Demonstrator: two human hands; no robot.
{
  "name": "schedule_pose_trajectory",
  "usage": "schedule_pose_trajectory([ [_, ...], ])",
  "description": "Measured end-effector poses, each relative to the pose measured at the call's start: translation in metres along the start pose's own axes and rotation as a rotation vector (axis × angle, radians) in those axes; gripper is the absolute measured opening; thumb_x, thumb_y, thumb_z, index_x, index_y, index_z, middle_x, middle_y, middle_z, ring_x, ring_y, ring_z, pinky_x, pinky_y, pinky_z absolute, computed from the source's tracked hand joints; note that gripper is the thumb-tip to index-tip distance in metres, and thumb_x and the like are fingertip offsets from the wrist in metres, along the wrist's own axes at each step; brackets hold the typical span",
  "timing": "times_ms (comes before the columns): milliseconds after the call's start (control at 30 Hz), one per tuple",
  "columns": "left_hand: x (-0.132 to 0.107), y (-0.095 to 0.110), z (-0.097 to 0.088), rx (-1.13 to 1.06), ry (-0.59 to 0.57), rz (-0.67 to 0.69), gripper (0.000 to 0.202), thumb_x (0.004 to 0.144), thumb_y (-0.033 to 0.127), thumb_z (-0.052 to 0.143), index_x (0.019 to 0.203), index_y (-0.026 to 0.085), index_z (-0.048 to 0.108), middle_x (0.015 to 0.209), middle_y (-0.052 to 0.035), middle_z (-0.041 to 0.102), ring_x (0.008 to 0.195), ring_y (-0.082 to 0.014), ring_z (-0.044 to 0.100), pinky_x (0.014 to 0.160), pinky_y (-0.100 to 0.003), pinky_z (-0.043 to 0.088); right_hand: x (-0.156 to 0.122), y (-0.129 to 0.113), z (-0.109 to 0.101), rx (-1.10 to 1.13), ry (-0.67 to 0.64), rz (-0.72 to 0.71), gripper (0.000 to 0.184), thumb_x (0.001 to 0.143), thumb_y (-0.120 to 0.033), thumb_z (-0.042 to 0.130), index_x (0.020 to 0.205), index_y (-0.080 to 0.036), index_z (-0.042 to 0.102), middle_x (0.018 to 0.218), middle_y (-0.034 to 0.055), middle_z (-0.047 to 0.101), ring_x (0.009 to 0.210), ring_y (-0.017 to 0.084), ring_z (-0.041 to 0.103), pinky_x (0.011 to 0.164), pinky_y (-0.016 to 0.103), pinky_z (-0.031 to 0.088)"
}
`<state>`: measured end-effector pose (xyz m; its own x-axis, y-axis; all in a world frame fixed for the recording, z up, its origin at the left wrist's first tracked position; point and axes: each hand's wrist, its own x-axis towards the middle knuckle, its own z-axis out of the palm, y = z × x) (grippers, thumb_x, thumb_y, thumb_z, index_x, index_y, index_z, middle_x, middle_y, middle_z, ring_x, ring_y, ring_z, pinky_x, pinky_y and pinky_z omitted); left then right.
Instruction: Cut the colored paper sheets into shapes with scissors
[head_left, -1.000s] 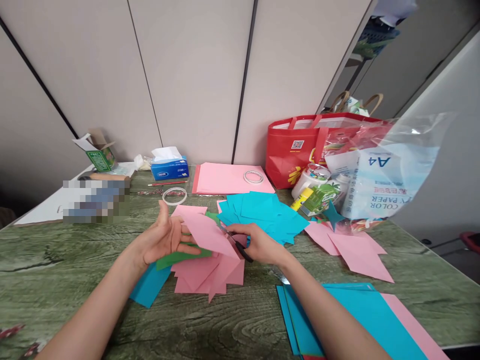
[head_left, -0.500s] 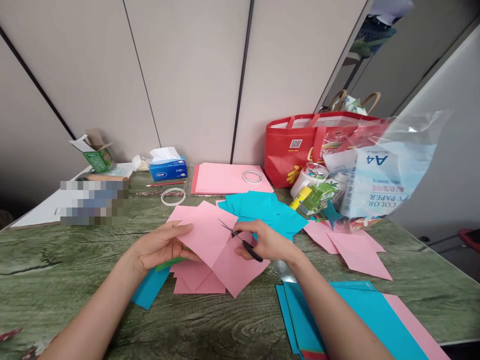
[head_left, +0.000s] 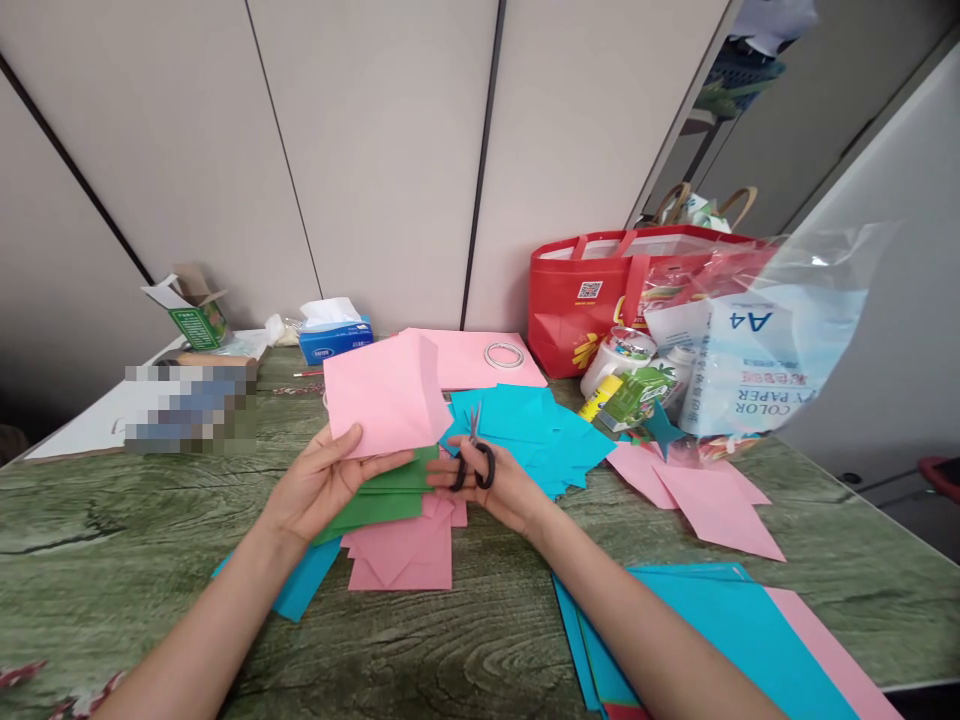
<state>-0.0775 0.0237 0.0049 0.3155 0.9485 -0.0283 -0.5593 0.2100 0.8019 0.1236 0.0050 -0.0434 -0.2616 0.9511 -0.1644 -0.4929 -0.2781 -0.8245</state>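
My left hand (head_left: 319,485) is closed on pink paper sheets (head_left: 382,395), thumb on the front and fingers beneath, holding them raised above the table. My right hand (head_left: 491,485) has black-handled scissors (head_left: 476,455) hooked on it, blades pointing away from me, with some fingers stretched toward the pink sheets. Whether those fingers touch the paper I cannot tell. Below the hands lie green paper pieces (head_left: 390,500) and pink squares (head_left: 409,550). Just beyond my right hand spreads a pile of blue paper squares (head_left: 532,425).
Blue sheets (head_left: 720,620) lie near right, with loose pink squares (head_left: 712,500) beyond. A red bag (head_left: 559,310), a glue stick (head_left: 600,397) and a plastic paper packet (head_left: 765,350) stand back right. A tissue box (head_left: 335,340) and a tape roll (head_left: 504,355) are at the back.
The pink sheets have moved up and left, gathered in my left hand. My right hand has shifted left, its scissors turned to point away, uncovering more of the green pieces below.
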Motion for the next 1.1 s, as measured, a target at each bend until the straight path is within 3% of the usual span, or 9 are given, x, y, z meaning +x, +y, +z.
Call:
schedule_pose_trajectory([
  [67, -0.001, -0.006, 0.002, 0.005, -0.036, -0.044, 0.048, 0.08, 0.013, 0.051, 0.127, 0.022, 0.044, 0.117, -0.0093, 0.059, 0.105, -0.0275, 0.056, 0.086, -0.046, 0.049, -0.001, 0.004, 0.005, 0.088, -0.111, 0.056, 0.034, 0.069, -0.043, 0.066, 0.09, -0.019, 0.053, 0.073, 0.0028, 0.067, 0.068, 0.018, 0.066, 0.066, 0.037, 0.053],
  [133, -0.002, -0.009, 0.002, 0.019, -0.055, -0.077, 0.05, 0.08, 0.012, 0.052, 0.127, 0.023, 0.042, 0.119, -0.009, 0.058, 0.106, -0.028, 0.055, 0.087, -0.048, 0.047, 0.001, 0.004, 0.005, 0.166, -0.099, 0.012, 0.029, 0.067, -0.036, 0.069, 0.085, -0.018, 0.055, 0.068, 0.0, 0.065, 0.065, 0.016, 0.065, 0.066, 0.034, 0.054],
  [233, -0.002, -0.008, -0.001, 0.053, -0.05, -0.086, 0.052, 0.077, 0.01, 0.054, 0.126, 0.023, 0.044, 0.12, -0.0087, 0.057, 0.107, -0.0285, 0.054, 0.088, -0.049, 0.046, 0.005, -0.002, -0.003, 0.231, 0.094, -0.145, 0.024, 0.063, -0.027, 0.073, 0.076, -0.017, 0.056, 0.06, -0.0035, 0.061, 0.057, 0.01, 0.059, 0.062, 0.028, 0.054],
  [367, -0.001, -0.005, -0.004, 0.159, -0.059, -0.105, 0.045, 0.074, 0.012, 0.059, 0.119, 0.019, 0.051, 0.117, -0.0107, 0.06, 0.105, -0.0285, 0.055, 0.086, -0.046, 0.049, 0.008, -0.008, -0.013, 0.211, 0.261, -0.266, 0.032, 0.057, -0.021, 0.076, 0.082, -0.018, 0.057, 0.062, -0.005, 0.06, 0.056, 0.009, 0.056, 0.062, 0.028, 0.053],
  [567, 0.001, -0.01, -0.008, 0.362, -0.045, -0.193, 0.039, 0.07, 0.02, 0.066, 0.108, 0.016, 0.058, 0.111, -0.0126, 0.062, 0.098, -0.0301, 0.06, 0.074, -0.044, 0.055, 0.005, -0.01, -0.007, -0.05, 0.487, -0.577, 0.035, 0.055, -0.023, 0.076, 0.08, -0.018, 0.053, 0.064, -0.0053, 0.058, 0.054, 0.009, 0.055, 0.054, 0.023, 0.049],
  [667, 0.002, -0.011, -0.01, 0.384, -0.001, -0.148, 0.036, 0.069, 0.023, 0.068, 0.103, 0.014, 0.061, 0.105, -0.0127, 0.065, 0.092, -0.0289, 0.062, 0.074, -0.042, 0.055, 0.004, -0.011, -0.009, -0.159, 0.565, -0.669, 0.032, 0.056, -0.024, 0.075, 0.077, -0.017, 0.052, 0.06, -0.0058, 0.056, 0.052, 0.009, 0.052, 0.053, 0.023, 0.047],
  [833, 0.003, -0.008, -0.008, 0.313, 0.035, -0.105, 0.039, 0.067, 0.02, 0.069, 0.105, 0.017, 0.061, 0.108, -0.0111, 0.064, 0.088, -0.0257, 0.064, 0.08, -0.036, 0.054, 0.003, -0.012, -0.009, -0.135, 0.602, -0.662, 0.033, 0.058, -0.023, 0.075, 0.08, -0.021, 0.051, 0.066, -0.0038, 0.06, 0.059, 0.012, 0.055, 0.058, 0.026, 0.05],
  [967, 0.004, -0.007, -0.008, 0.31, 0.063, -0.11, 0.039, 0.066, 0.018, 0.069, 0.104, 0.015, 0.061, 0.101, -0.0125, 0.067, 0.084, -0.026, 0.065, 0.08, -0.038, 0.053, 0.004, -0.013, -0.008, -0.079, 0.583, -0.626, 0.033, 0.061, -0.029, 0.073, 0.085, -0.022, 0.051, 0.066, -0.0031, 0.061, 0.059, 0.014, 0.059, 0.064, 0.031, 0.052],
  [1100, 0.006, -0.003, -0.008, 0.278, 0.13, 0.02, 0.039, 0.066, 0.016, 0.069, 0.104, 0.013, 0.061, 0.101, -0.0119, 0.067, 0.086, -0.0265, 0.065, 0.081, -0.04, 0.053, 0.003, -0.009, -0.008, -0.158, 0.418, -0.47, 0.034, 0.064, -0.039, 0.07, 0.088, -0.02, 0.056, 0.069, 0.0006, 0.065, 0.057, 0.015, 0.061, 0.063, 0.032, 0.051],
])
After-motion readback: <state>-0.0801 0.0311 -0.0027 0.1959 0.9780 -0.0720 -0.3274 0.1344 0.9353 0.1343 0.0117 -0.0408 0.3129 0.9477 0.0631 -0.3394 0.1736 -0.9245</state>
